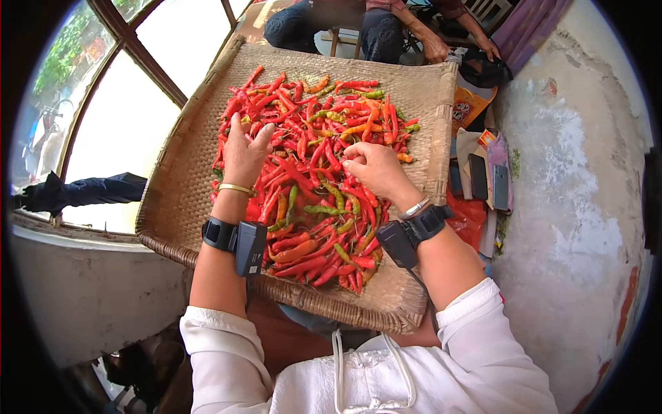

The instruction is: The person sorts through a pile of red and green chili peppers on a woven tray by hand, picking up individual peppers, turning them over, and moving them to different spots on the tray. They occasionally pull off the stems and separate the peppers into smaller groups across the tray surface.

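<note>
A wide woven bamboo tray [183, 186] lies in front of me. Red chili peppers [303, 252] are heaped across its middle, with some orange and green ones among them. Over the left part of the heap is my left hand [243, 155], thumb and forefinger apart, with nothing visible between them. My right hand [379, 169] is at the right side of the heap, its fingers curled in and the thumb close to the forefinger. Whatever may be in that pinch is hidden. Both wrists wear black strapped devices.
Beyond the tray's far edge sits another person [372, 31], hands near a black bag [483, 69]. Two phones [478, 176] lie on items at the right, beside a worn wall [565, 207]. A window [103, 117] and a dark folded umbrella [103, 190] are on the left.
</note>
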A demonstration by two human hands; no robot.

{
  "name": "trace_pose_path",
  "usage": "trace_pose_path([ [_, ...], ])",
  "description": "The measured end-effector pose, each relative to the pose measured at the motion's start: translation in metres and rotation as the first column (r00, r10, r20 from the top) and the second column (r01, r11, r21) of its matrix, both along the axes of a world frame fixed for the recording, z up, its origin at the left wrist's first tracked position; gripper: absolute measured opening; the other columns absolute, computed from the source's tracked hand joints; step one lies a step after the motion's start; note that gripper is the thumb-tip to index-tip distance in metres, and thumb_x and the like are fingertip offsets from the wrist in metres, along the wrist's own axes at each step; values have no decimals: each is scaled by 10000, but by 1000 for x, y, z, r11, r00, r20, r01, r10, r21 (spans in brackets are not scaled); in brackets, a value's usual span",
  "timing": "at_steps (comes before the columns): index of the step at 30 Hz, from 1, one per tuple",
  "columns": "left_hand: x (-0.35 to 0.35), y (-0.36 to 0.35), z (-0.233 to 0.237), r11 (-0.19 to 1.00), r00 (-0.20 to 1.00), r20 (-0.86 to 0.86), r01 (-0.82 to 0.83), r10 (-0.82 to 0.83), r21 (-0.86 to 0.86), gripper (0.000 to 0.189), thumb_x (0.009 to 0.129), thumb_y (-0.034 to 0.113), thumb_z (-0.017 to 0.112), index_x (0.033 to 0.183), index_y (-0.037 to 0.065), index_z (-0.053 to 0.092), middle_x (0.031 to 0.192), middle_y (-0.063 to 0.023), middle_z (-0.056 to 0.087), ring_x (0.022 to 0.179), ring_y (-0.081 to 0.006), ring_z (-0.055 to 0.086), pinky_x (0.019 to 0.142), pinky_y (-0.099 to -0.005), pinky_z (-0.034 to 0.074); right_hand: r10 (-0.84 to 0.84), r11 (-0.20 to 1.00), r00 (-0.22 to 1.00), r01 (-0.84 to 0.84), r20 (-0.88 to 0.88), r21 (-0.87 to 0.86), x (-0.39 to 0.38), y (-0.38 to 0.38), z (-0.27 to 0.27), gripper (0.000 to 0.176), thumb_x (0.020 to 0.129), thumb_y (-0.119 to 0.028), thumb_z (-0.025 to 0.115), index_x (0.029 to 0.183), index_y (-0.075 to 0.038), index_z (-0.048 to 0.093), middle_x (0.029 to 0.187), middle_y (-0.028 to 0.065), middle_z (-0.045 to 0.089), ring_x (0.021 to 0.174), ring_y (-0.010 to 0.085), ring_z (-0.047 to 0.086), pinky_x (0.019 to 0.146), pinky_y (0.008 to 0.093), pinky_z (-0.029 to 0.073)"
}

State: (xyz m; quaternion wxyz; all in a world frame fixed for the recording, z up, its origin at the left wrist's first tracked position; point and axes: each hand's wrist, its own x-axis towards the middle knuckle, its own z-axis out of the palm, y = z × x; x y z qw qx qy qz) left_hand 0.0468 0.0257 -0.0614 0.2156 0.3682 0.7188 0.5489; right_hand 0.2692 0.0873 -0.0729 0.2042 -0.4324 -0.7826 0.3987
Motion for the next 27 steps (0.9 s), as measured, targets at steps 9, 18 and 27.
trace_pose_path([
  [9, 27, -17, -28, 678, 317, -608, 201, -728, -707, 228, 721, 122, 580, 943, 90, 620, 943, -105, 599, 836, -270, 611, 696, -383, 495, 136, 991, 990, -135, 36, -16, -5, -10, 1, 236, 736, -189, 634, 908, -27, 632, 741, 116, 639, 689, 209, 623, 641, 320, 482],
  [18, -1, -26, 16, 841, 495, -687, 407, -532, -357, 151, 718, 99, 614, 866, 95, 640, 851, -71, 590, 773, -269, 592, 670, -357, 484, 139, 987, 986, -145, 95, 63, -3, -13, 9, 205, 733, -232, 628, 838, -57, 635, 786, 141, 630, 772, 310, 605, 691, 412, 468],
  [27, -12, -16, 13, 990, 537, -843, -129, 26, -52, 459, 711, 176, 678, 1124, 46, 527, 1121, -113, 557, 910, -286, 593, 749, -359, 497, 162, 978, 979, -176, 124, 112, -4, -14, 4, 212, 734, -244, 630, 821, -52, 633, 791, 143, 629, 784, 316, 605, 694, 414, 473],
])
